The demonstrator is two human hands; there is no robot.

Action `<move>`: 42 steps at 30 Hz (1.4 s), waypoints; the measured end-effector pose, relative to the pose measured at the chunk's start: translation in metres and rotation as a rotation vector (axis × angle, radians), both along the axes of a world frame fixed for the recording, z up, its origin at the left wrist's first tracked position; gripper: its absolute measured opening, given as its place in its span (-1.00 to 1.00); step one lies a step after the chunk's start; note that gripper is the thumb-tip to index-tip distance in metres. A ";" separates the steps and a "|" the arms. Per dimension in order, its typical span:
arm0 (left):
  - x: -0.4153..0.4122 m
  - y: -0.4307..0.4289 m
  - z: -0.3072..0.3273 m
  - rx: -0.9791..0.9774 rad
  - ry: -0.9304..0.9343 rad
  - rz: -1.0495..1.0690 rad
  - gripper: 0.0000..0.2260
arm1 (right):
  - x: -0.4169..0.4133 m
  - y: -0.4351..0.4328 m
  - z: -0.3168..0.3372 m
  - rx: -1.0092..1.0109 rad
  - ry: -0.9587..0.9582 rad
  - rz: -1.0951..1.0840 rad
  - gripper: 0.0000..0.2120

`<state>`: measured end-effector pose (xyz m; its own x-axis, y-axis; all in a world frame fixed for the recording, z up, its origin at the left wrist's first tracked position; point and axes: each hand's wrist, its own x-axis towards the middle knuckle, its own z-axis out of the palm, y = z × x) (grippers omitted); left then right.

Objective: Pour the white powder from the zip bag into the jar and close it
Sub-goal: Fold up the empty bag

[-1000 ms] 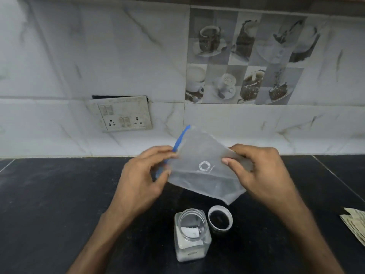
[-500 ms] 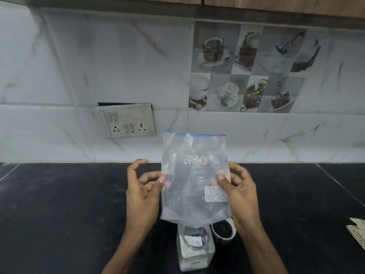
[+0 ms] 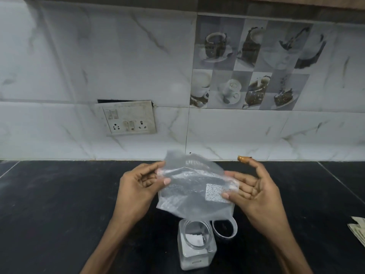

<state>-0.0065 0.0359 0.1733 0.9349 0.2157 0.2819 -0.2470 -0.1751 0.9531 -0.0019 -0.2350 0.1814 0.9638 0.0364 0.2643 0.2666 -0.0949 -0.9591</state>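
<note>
A clear zip bag (image 3: 189, 192), crumpled and bent over, hangs in the air above the counter. My left hand (image 3: 138, 186) pinches its left edge between thumb and fingers. My right hand (image 3: 254, 192) grips its right side near a grey printed patch, forefinger raised. Below the bag stands a square clear jar (image 3: 195, 246) with its mouth uncovered and white powder inside. Its round lid (image 3: 224, 228) lies on the black counter (image 3: 59, 214) just right of the jar, partly hidden by the bag.
A white marble-tiled wall with a switch and socket plate (image 3: 128, 119) rises behind the counter. Folded paper (image 3: 358, 230) lies at the counter's right edge.
The bag, held upright and flat half a second ago, is now folded over and lower. Both hands have spread a little wider on its sides.
</note>
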 end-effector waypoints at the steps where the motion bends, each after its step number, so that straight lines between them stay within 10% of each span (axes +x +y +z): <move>1: 0.001 0.001 0.001 0.035 -0.022 0.011 -0.72 | 0.000 -0.001 0.001 -0.044 -0.018 -0.029 -0.28; 15: 0.006 -0.016 -0.004 0.023 -0.069 -0.189 -0.91 | 0.005 0.019 0.034 -0.823 -0.057 0.096 -0.55; 19: 0.012 -0.021 0.005 0.014 -0.124 -0.098 -0.88 | 0.017 0.043 0.027 -0.582 0.050 0.219 -0.91; 25: 0.007 -0.016 -0.008 -0.240 0.144 -0.079 -0.23 | 0.027 0.054 0.001 0.168 0.281 0.106 -0.93; 29: 0.008 -0.021 -0.016 -0.474 0.261 -0.330 -0.43 | 0.030 0.065 -0.014 0.368 0.398 0.143 -0.78; 42: 0.019 -0.019 -0.019 -0.283 0.167 -0.164 -0.71 | 0.035 0.053 -0.012 0.369 0.355 0.136 -0.71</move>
<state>0.0130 0.0167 0.1538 0.9916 0.1069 0.0731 -0.0868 0.1299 0.9877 0.0332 -0.1817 0.1698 0.9894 0.1331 -0.0586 -0.0941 0.2786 -0.9558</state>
